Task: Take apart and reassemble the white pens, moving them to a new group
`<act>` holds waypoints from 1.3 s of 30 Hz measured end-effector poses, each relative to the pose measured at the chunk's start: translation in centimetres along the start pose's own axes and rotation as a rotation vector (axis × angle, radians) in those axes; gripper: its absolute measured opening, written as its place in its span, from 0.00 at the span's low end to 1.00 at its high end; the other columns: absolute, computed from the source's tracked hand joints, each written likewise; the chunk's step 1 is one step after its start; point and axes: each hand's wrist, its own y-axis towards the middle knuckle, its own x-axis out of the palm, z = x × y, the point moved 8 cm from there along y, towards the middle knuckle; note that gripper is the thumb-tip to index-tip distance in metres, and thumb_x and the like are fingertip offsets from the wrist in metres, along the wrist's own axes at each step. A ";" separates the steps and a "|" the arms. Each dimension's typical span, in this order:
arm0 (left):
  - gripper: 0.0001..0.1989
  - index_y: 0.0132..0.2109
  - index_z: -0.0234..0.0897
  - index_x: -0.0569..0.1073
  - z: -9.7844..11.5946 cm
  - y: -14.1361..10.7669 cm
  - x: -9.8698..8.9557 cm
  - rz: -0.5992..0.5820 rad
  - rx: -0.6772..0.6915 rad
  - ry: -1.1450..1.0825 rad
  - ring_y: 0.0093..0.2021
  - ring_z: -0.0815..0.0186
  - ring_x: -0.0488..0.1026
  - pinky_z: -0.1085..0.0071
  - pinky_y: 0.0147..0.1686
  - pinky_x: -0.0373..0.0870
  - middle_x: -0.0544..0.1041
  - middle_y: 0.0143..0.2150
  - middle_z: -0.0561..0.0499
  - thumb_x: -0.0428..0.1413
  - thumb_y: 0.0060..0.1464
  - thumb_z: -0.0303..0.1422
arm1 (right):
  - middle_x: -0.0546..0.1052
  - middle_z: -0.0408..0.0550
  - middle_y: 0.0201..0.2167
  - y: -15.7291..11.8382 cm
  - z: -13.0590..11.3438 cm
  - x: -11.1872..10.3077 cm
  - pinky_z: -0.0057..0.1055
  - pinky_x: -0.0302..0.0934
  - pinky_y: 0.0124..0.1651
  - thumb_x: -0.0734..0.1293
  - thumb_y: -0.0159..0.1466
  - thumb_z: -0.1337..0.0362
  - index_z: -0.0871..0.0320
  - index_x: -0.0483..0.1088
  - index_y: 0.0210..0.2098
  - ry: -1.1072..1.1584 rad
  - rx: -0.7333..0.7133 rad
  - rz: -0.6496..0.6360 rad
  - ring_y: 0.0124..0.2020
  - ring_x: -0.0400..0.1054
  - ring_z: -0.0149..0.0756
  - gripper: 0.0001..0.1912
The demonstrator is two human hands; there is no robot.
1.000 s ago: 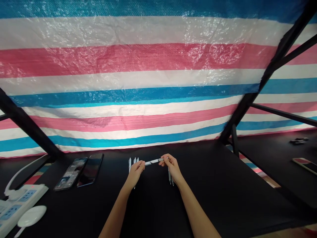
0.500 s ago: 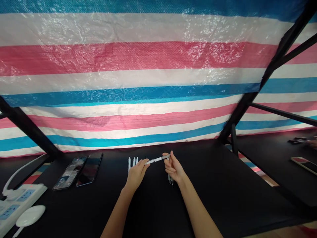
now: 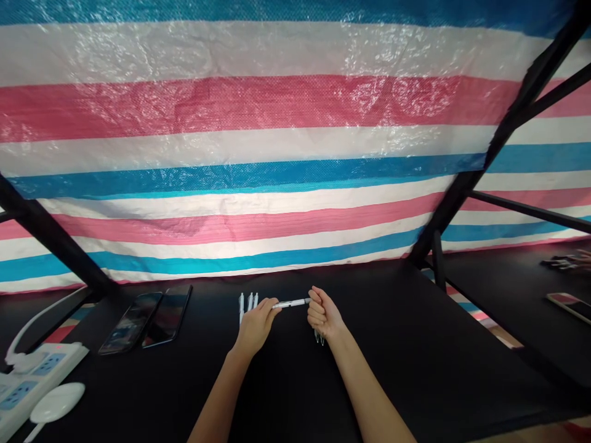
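Observation:
A white pen (image 3: 292,303) is held nearly level above the black table, stretched between my two hands. My left hand (image 3: 255,323) pinches its left end between thumb and fingers. The fingers of my right hand (image 3: 324,314) are curled closed around its right end, which they hide. Several white pens (image 3: 250,300) lie side by side just beyond my left hand, their lower parts covered by it. Beneath my right hand, the tips of other pens (image 3: 319,338) show; whether they rest on the table or in the palm, I cannot tell.
Two phones (image 3: 132,323) lie on the black table (image 3: 286,381) at left. A power strip (image 3: 41,369) and a white oval device (image 3: 58,401) sit nearer. Black metal bars (image 3: 443,215) flank a striped sheet (image 3: 258,227). Another person's hand (image 3: 582,259) and a phone (image 3: 570,304) are far right.
The pen's right end has dropped, making it more level. My right fingers have curled in more tightly. The left phone's lit screen has gone dark.

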 end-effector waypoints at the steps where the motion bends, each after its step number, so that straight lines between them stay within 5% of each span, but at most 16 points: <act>1: 0.14 0.44 0.41 0.72 -0.2 0.0 0.1 -0.013 -0.026 -0.015 0.34 0.65 0.74 0.72 0.33 0.66 0.77 0.40 0.50 0.43 0.61 0.39 | 0.42 0.29 0.07 0.0 0.0 0.0 0.17 0.34 0.09 0.61 0.62 0.60 0.55 0.41 0.17 -0.007 0.002 0.002 0.08 0.30 0.20 0.25; 8: 0.15 0.31 0.41 0.68 -0.6 0.1 0.8 -0.180 -0.179 -0.155 0.25 0.67 0.66 0.73 0.26 0.56 0.67 0.23 0.56 0.41 0.60 0.39 | 0.47 0.29 0.05 0.0 0.2 0.3 0.17 0.33 0.08 0.67 0.57 0.56 0.55 0.42 0.17 -0.098 0.018 0.020 0.08 0.31 0.19 0.28; 19: 0.28 0.16 0.38 0.58 -3.3 0.1 2.6 -0.192 -0.481 -0.765 0.15 0.75 0.45 0.74 0.18 0.42 0.46 0.13 0.60 0.45 0.51 0.56 | 0.48 0.28 0.05 -0.4 0.9 1.6 0.18 0.32 0.08 0.67 0.54 0.45 0.55 0.47 0.18 -0.376 -0.012 0.190 0.08 0.33 0.19 0.28; 25: 0.23 0.29 0.35 0.69 -3.4 0.5 0.7 0.025 -0.436 -0.781 0.16 0.75 0.53 0.76 0.17 0.48 0.58 0.18 0.59 0.49 0.50 0.53 | 0.58 0.28 0.09 -0.8 -1.4 0.9 0.18 0.44 0.13 0.65 0.58 0.51 0.54 0.60 0.34 -0.793 -0.264 0.376 0.09 0.43 0.22 0.15; 31: 0.20 0.35 0.35 0.73 -3.8 0.4 0.0 0.098 -0.422 -0.724 0.18 0.73 0.62 0.76 0.17 0.54 0.70 0.23 0.53 0.52 0.49 0.49 | 0.74 0.43 0.29 -1.4 -3.1 -0.4 0.22 0.54 0.19 0.68 0.53 0.55 0.55 0.62 0.47 -1.028 -0.313 0.487 0.21 0.64 0.28 0.24; 36: 0.22 0.39 0.35 0.73 -3.5 0.4 -0.1 0.091 -0.421 -0.751 0.19 0.72 0.64 0.77 0.16 0.56 0.72 0.25 0.51 0.53 0.47 0.49 | 0.68 0.38 0.14 -1.4 -3.5 -1.0 0.22 0.46 0.16 0.61 0.59 0.47 0.59 0.66 0.42 -1.132 -0.358 0.553 0.13 0.54 0.26 0.22; 39: 0.21 0.40 0.35 0.73 -3.3 0.4 -0.1 0.076 -0.412 -0.743 0.19 0.73 0.63 0.77 0.17 0.57 0.72 0.24 0.52 0.52 0.49 0.48 | 0.67 0.37 0.15 -1.4 -3.7 -0.8 0.22 0.47 0.16 0.64 0.57 0.51 0.58 0.67 0.41 -1.131 -0.406 0.521 0.13 0.53 0.25 0.19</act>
